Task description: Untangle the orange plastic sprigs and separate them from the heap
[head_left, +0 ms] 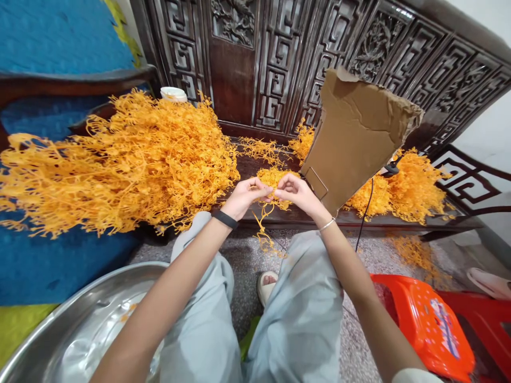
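one bench (231,82) backs one left hand (244,198) and one right hand (301,198), fingers (261,192) pinching one orange strand (262,235).

Free room and obstacles about your hands. To the left of your left hand (246,197), a bulky orange pile (159,159) bars sideways passage along the bench (295,215). To the right of your right hand (300,198), a tilted cardboard panel (359,125) closes that side; past it, a black cable (364,215) drops before a second orange heap (417,186). Straight ahead, you have a narrow lane over low loose strands (261,149), ending at the carved backrest (275,69). Below, the gap between your knees opens to the floor (245,282), partly crossed by a dangling strand (261,231).
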`<act>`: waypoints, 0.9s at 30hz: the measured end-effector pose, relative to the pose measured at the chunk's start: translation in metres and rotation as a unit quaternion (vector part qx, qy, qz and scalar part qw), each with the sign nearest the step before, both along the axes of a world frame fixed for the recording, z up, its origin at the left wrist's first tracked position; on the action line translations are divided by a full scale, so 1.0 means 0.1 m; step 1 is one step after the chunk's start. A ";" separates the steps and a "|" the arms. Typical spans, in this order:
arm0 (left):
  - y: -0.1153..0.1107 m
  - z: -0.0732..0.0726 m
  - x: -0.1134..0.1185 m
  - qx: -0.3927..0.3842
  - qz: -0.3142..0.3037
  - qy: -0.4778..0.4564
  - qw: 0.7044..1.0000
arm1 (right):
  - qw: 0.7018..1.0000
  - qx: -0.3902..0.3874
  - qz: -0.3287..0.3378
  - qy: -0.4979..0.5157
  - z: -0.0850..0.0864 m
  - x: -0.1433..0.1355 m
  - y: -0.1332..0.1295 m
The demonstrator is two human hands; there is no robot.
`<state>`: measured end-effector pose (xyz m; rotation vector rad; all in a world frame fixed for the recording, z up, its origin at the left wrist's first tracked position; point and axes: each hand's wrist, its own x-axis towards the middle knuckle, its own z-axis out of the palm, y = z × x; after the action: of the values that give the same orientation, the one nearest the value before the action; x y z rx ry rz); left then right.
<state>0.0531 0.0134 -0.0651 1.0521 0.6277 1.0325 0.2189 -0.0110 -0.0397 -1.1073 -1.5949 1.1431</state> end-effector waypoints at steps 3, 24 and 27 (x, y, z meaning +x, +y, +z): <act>-0.01 -0.01 0.01 0.023 0.011 0.012 1.000 | 0.999 0.007 0.012 -0.049 -0.02 -0.03 -0.01; -0.06 0.02 0.04 0.086 -0.007 0.123 0.989 | 0.998 0.066 -0.012 -0.018 -0.04 0.06 0.01; -0.07 0.02 0.04 0.109 0.013 0.157 0.982 | 0.995 0.073 0.004 -0.064 -0.04 0.07 0.01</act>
<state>0.0574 0.0062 -0.0629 1.4193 0.7970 0.9815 0.2263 -0.0097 -0.0437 -1.0960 -1.7537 0.9613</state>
